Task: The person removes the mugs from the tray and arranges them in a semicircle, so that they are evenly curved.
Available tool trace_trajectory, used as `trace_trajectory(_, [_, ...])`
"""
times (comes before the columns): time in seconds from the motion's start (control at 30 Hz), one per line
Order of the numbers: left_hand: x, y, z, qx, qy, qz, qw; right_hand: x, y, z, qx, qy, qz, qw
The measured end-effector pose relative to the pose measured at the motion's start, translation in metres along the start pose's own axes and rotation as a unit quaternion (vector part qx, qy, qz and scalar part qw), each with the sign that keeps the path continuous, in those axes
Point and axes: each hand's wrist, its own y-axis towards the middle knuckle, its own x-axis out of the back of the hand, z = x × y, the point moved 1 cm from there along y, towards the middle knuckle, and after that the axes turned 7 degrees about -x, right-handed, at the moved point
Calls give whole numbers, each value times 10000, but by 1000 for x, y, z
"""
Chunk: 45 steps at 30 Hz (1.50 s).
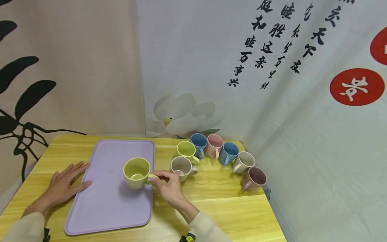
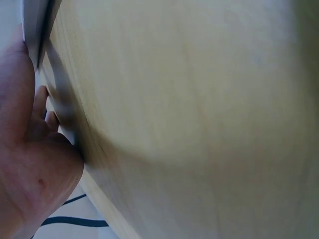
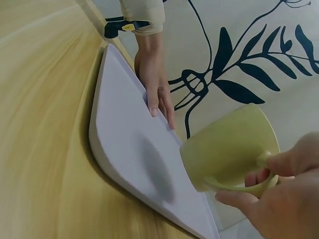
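My right hand (image 1: 170, 188) pinches the handle of a yellow-green mug (image 1: 135, 178). That mug hangs over the right half of a lilac tray (image 1: 105, 208), its shadow falling on the tray below; in the right wrist view the mug (image 3: 227, 147) is clear of the surface. At the tray's left edge rests my left hand (image 1: 65, 185), fingers straight and spread, thumb over the rim. The left wrist view shows part of this hand (image 2: 40, 174) beside the wooden table top. A grey-white mug (image 1: 180, 168) stands just right of the tray, close behind my right hand.
A second yellow-green mug (image 1: 186, 149), two blue mugs (image 1: 228, 154), a pink mug (image 1: 214, 145), a beige mug (image 1: 243, 163) and a mauve mug (image 1: 253, 179) stand in a curve at the back right of the wooden table (image 1: 217, 211). Printed cloth (image 1: 193, 67) hangs behind.
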Motion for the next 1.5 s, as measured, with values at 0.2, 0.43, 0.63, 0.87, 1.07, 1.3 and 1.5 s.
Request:
trace_trajectory(0.2, [0,0,-1,-27,-2,1,10000,18,-12,-3,-151,64,183,9997])
trace_trajectory(0.43, [0,0,-2,-8,-5,-13,10000,39,-21,-5,-194,96,347,9992])
trace_trajectory(0.63, [0,0,-2,20,-2,-9,10000,56,-25,-6,-27,-152,513,9986])
trace_trajectory(0.87, [0,0,-2,14,33,-12,10000,81,-30,-8,-22,-214,747,9970])
trace_trajectory(1.07, [0,1,0,7,57,-2,10000,106,-33,-11,191,-291,908,9953])
trace_trajectory(1.3, [1,1,-1,7,25,-6,10000,135,-38,-13,333,-321,994,9940])
trace_trajectory(1.5, [1,1,-1,41,33,10,10000,152,-43,-22,282,-539,857,9945])
